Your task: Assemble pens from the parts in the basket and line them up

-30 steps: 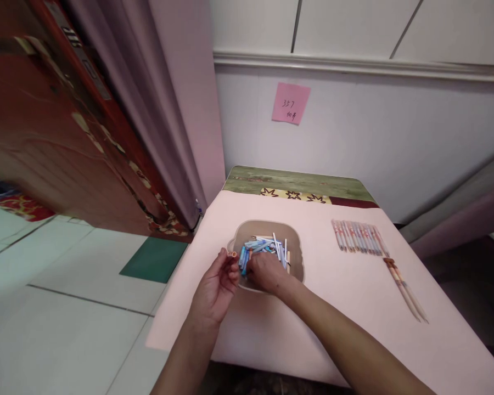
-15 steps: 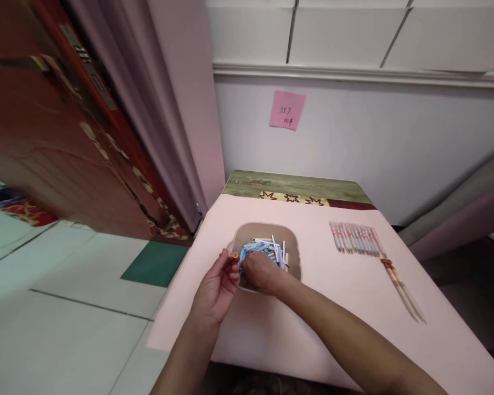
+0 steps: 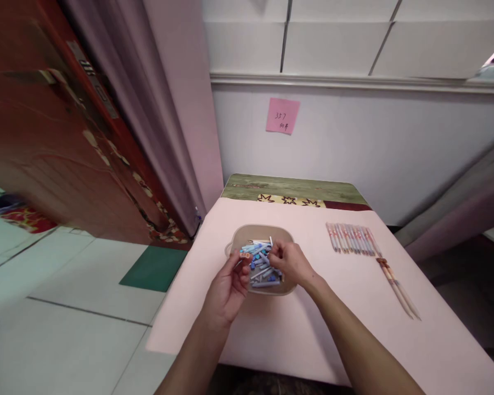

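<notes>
left hand: your left hand (image 3: 229, 288), palm turned up, by the left side of the tub; thumb and fingertips pinch one small orange piece.
small orange piece: one small orange piece (image 3: 246, 255), short, with a round end; held up in front of the tub's contents.
right hand: your right hand (image 3: 293, 262), over the right side of the tub, fingers bent and drawn together; you cannot tell from this view whether they grip anything.
tub: one beige tub (image 3: 258, 232), rounded corners, standing on the pink cloth in front of you.
tub contents: a loose heap of blue pen parts (image 3: 265, 284), light and dark, lying in several directions; white sticks (image 3: 270, 241) among them, one beside your right fingertips.
pair of pens: two pale pens (image 3: 400, 291) with brown tops, side by side to your right, slanting, points toward you.
row of pens: one row of patterned pens (image 3: 349, 240), laid parallel, just beyond the pair.
cloth: one pink cloth (image 3: 267, 329), spread over most of the table.
table: far end bare of cloth, the table (image 3: 296, 184) showing green with a yellow strip of dark star shapes.
floor: one green mat (image 3: 154, 267) on pale tiles, to your left.
door: one reddish-brown door (image 3: 37, 142), beside a mauve curtain (image 3: 168, 115).
wall: one pink note (image 3: 282, 116), handwritten, on the white wall (image 3: 354, 131).
</notes>
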A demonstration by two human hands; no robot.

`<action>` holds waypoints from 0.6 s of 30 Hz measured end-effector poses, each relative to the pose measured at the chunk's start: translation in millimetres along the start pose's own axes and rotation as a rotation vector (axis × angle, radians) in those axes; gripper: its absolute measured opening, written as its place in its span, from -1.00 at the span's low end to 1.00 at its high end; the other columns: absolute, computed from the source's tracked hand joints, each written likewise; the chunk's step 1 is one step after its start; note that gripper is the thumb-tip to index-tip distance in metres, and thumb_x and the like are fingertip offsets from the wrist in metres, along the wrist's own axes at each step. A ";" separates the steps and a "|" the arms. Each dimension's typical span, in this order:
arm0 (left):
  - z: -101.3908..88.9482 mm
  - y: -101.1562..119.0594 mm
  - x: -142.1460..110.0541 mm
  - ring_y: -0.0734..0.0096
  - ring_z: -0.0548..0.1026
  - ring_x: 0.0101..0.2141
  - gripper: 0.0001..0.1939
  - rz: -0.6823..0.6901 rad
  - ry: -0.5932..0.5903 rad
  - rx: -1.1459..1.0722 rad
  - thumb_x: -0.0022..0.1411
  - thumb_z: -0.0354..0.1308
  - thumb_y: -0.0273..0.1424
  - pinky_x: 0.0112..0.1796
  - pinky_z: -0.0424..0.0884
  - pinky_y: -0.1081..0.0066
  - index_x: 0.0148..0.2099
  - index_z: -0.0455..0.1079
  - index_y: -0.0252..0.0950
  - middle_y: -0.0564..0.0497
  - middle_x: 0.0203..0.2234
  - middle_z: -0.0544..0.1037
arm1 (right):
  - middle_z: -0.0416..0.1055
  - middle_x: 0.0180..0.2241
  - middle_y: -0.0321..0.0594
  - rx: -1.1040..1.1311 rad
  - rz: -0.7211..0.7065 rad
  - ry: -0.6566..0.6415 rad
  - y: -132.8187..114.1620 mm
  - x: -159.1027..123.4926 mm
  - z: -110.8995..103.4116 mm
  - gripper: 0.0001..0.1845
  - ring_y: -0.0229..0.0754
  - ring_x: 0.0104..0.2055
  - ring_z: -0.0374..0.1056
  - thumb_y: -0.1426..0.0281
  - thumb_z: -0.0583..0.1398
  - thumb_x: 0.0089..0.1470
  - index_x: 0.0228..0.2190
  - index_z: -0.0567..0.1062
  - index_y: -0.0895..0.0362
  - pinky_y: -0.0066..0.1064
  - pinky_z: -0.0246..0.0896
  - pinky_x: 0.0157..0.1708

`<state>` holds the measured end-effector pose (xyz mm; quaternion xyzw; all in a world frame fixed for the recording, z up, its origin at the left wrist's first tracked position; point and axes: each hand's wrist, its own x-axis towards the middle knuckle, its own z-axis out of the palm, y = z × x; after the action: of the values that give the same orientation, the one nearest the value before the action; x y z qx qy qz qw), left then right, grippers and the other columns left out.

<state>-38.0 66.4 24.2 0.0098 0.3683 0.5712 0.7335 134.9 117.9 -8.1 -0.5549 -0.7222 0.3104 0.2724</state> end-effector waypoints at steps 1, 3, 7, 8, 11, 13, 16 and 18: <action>2.1 -4.1 1.5 0.65 0.39 -0.64 -0.85 -0.029 -0.001 0.002 0.28 0.07 -0.47 -0.71 0.28 0.70 -0.29 0.41 -0.46 -0.07 -0.50 0.54 | 0.40 -0.58 -0.37 0.187 0.027 0.040 0.5 -3.0 -1.3 -0.86 -0.32 -0.56 0.29 0.46 0.16 -0.09 -0.38 0.45 0.15 -0.56 0.13 -0.57; 6.4 -11.7 3.7 0.66 0.39 -0.66 -0.84 -0.072 0.013 0.004 0.27 0.08 -0.46 -0.72 0.27 0.70 -0.30 0.41 -0.46 -0.09 -0.49 0.55 | 0.43 -0.53 -0.37 0.520 0.039 0.092 -2.5 -9.9 -3.3 -0.71 -0.30 -0.54 0.34 0.40 0.20 -0.08 -0.22 0.45 0.15 -0.52 0.23 -0.53; 13.4 -22.6 4.7 0.66 0.36 -0.70 -0.81 -0.116 0.045 -0.014 0.28 0.07 -0.43 -0.75 0.22 0.70 -0.34 0.40 -0.44 -0.10 -0.52 0.57 | 0.49 -0.50 -0.27 0.853 0.069 0.172 -19.9 -27.7 -5.3 -0.72 -0.24 -0.47 0.42 0.27 0.27 -0.04 -0.28 0.51 0.16 -0.44 0.35 -0.43; 14.4 -24.6 4.5 0.66 0.36 -0.70 -0.81 -0.120 0.045 -0.018 0.28 0.07 -0.43 -0.75 0.22 0.70 -0.34 0.40 -0.43 -0.09 -0.53 0.56 | 0.50 -0.48 -0.26 0.893 0.075 0.196 -24.4 -32.3 -5.1 -0.74 -0.23 -0.45 0.43 0.25 0.28 -0.04 -0.30 0.52 0.15 -0.43 0.36 -0.42; 16.2 -30.2 3.5 0.67 0.35 -0.71 -0.82 -0.132 0.023 -0.021 0.28 0.08 -0.42 -0.74 0.20 0.70 -0.33 0.40 -0.42 -0.05 -0.56 0.54 | 0.53 -0.43 -0.24 0.864 0.015 0.288 -33.2 -42.6 -3.6 -0.79 -0.20 -0.39 0.45 0.28 0.31 -0.05 -0.34 0.55 0.12 -0.40 0.38 -0.38; 16.9 -33.9 2.5 0.67 0.34 -0.70 -0.84 -0.147 0.000 -0.021 0.27 0.09 -0.42 -0.74 0.19 0.70 -0.33 0.39 -0.41 -0.02 -0.59 0.52 | 0.53 -0.37 -0.20 0.749 -0.077 0.367 -34.3 -45.7 -2.8 -0.86 -0.17 -0.29 0.45 0.32 0.32 -0.05 -0.39 0.59 0.10 -0.38 0.38 -0.29; 18.6 -38.7 0.7 0.67 0.31 -0.72 -0.87 -0.153 -0.054 -0.022 0.26 0.11 -0.43 -0.75 0.15 0.69 -0.32 0.39 -0.40 0.05 -0.62 0.46 | 0.51 -0.31 -0.19 0.666 -0.160 0.388 -31.5 -46.6 -2.4 -0.91 -0.16 -0.22 0.44 0.36 0.34 -0.07 -0.42 0.61 0.08 -0.38 0.38 -0.22; 19.8 -40.7 -0.4 0.69 0.28 -0.73 -0.88 -0.159 -0.077 -0.018 0.25 0.12 -0.43 -0.76 0.13 0.70 -0.31 0.38 -0.40 0.07 -0.63 0.44 | 0.51 -0.32 -0.19 0.669 -0.163 0.350 -29.1 -47.0 -2.3 -0.91 -0.17 -0.26 0.45 0.36 0.34 -0.08 -0.42 0.61 0.08 -0.38 0.39 -0.24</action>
<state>6.7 60.0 21.2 -0.0041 0.3345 0.5136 0.7901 129.3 67.0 12.9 -0.4209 -0.5655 0.4068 0.5810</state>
